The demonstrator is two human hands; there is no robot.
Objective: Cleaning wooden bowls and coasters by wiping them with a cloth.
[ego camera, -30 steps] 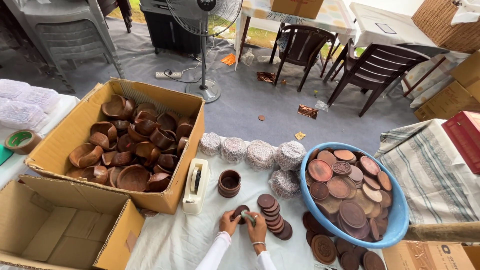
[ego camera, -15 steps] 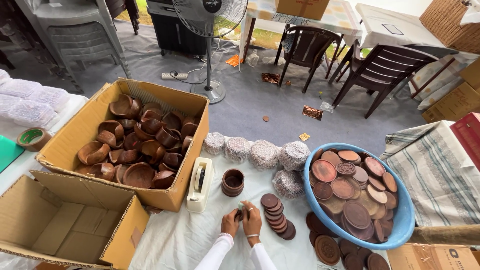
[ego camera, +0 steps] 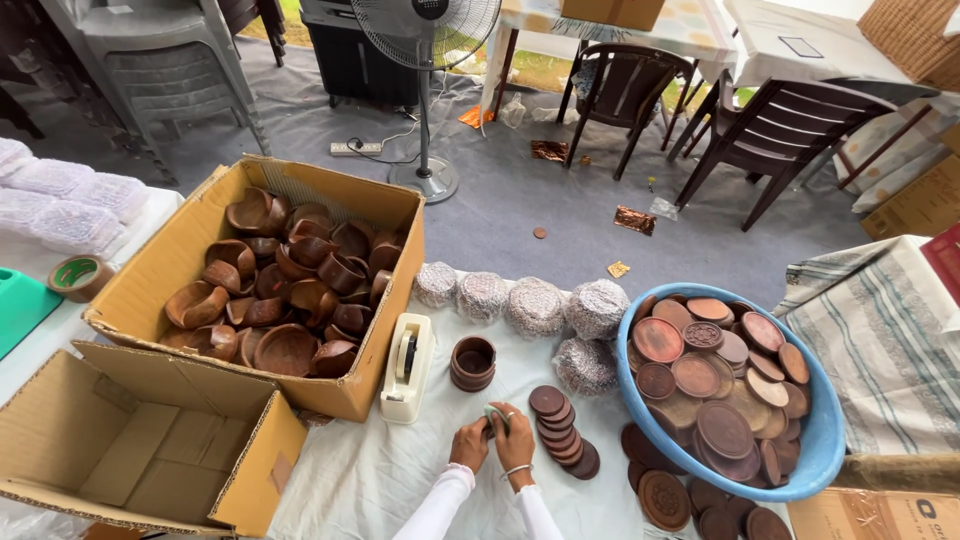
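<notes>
My left hand and my right hand meet over the white cloth, together pinching a small greenish-grey piece. Just right of them lies a fanned row of brown clay lids. A short stack of small clay cups stands just beyond my hands. A white tape dispenser sits to the left of the cups.
A cardboard box of clay bowls stands left, an open empty box nearer. A blue basin of clay lids is right, several wrapped bundles behind. A roll of tape, a fan and chairs lie beyond.
My hands have stayed pressed together over the cloth. The view has shifted slightly, and the small piece now shows between my fingers.
</notes>
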